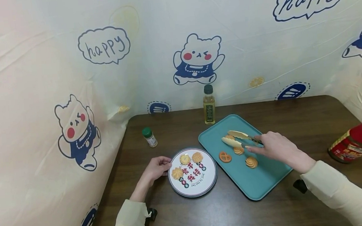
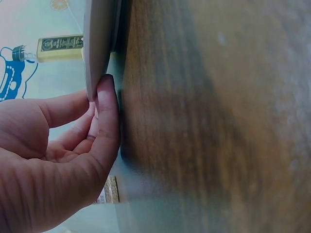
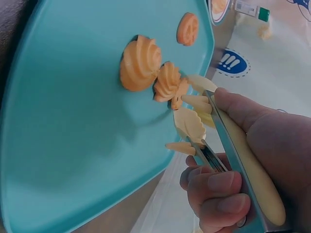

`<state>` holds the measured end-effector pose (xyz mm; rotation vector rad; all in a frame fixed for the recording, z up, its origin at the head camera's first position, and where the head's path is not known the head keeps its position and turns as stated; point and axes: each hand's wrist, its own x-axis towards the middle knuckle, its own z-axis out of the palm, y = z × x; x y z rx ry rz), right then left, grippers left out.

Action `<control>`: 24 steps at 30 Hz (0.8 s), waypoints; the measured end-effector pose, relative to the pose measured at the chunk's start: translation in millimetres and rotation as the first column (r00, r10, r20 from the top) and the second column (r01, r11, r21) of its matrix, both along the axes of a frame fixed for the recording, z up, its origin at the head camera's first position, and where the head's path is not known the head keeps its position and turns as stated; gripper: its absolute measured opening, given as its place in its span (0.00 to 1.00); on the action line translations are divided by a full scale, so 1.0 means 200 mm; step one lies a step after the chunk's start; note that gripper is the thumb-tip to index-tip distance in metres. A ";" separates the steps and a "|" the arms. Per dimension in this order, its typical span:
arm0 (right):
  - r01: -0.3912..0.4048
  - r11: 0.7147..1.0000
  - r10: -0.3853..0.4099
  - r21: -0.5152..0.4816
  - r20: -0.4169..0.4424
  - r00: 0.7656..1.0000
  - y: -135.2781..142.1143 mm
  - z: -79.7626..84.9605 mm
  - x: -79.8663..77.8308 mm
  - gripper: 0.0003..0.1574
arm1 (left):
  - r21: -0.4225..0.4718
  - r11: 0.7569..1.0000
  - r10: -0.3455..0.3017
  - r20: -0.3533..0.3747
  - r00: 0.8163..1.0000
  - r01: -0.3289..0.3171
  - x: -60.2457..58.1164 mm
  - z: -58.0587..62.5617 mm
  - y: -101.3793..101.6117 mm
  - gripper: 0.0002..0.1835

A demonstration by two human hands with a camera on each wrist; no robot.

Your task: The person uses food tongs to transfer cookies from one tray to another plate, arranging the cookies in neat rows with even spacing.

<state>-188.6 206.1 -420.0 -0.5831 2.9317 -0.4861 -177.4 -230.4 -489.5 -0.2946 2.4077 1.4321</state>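
My left hand (image 1: 156,170) pinches the left rim of a round white plate (image 1: 198,187), thumb above and fingers beneath. Three cookies lie on this plate, one of them a swirled cookie (image 1: 197,157). In my right hand (image 1: 276,148) are food tongs (image 1: 232,142) with pale scalloped tips, spread apart low over the blue-green tray (image 1: 261,186). Close to the tips is a cookie (image 1: 230,137), partly hidden by them. A pretzel-shaped cookie (image 1: 225,157) and two swirled cookies, the larger one (image 3: 140,63) nearest the camera in the right wrist view, also lie on the tray.
Behind the tray stands an oil bottle (image 1: 209,105) with a dark green cap. A small green-capped jar (image 1: 150,137) is at the back left. On the right stands a large red-labelled jar (image 1: 353,141). A printed sheet (image 1: 153,76) hangs around the table.
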 end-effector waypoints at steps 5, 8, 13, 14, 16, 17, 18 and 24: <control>-0.009 1.000 0.008 -0.023 -0.032 0.999 -0.03 0.00 0.00 0.35 | 0.012 1.000 0.002 0.001 1.000 -0.002 0.00 0.01 0.00 0.11; -0.024 0.999 0.022 -0.034 -0.043 0.999 -0.06 0.02 0.01 0.34 | 0.013 1.000 0.005 0.005 1.000 -0.005 0.00 0.01 0.00 0.11; -0.060 0.997 0.059 -0.039 -0.043 0.997 -0.13 0.05 0.03 0.34 | 0.012 1.000 0.006 0.010 1.000 -0.006 -0.01 0.00 0.00 0.11; -0.064 0.997 0.062 -0.037 -0.040 0.997 -0.14 0.05 0.04 0.34 | 0.011 1.000 0.004 0.010 1.000 -0.004 -0.01 0.00 0.00 0.11; -0.068 0.997 0.067 -0.041 -0.033 0.997 -0.17 0.07 0.05 0.34 | 0.014 1.000 0.005 0.011 1.000 -0.005 -0.01 0.00 0.00 0.11; -0.072 0.996 0.071 -0.043 -0.027 0.997 -0.19 0.07 0.06 0.34 | 0.015 1.000 0.006 0.012 1.000 -0.006 -0.01 0.00 0.00 0.11; -0.072 0.996 0.071 -0.043 -0.019 0.997 -0.20 0.08 0.06 0.35 | 0.014 1.000 0.005 0.011 1.000 -0.005 -0.01 0.00 0.00 0.11; -0.107 0.993 0.106 -0.051 -0.022 0.994 -0.29 0.10 0.11 0.36 | 0.014 1.000 0.002 0.009 1.000 -0.002 0.00 0.00 0.00 0.11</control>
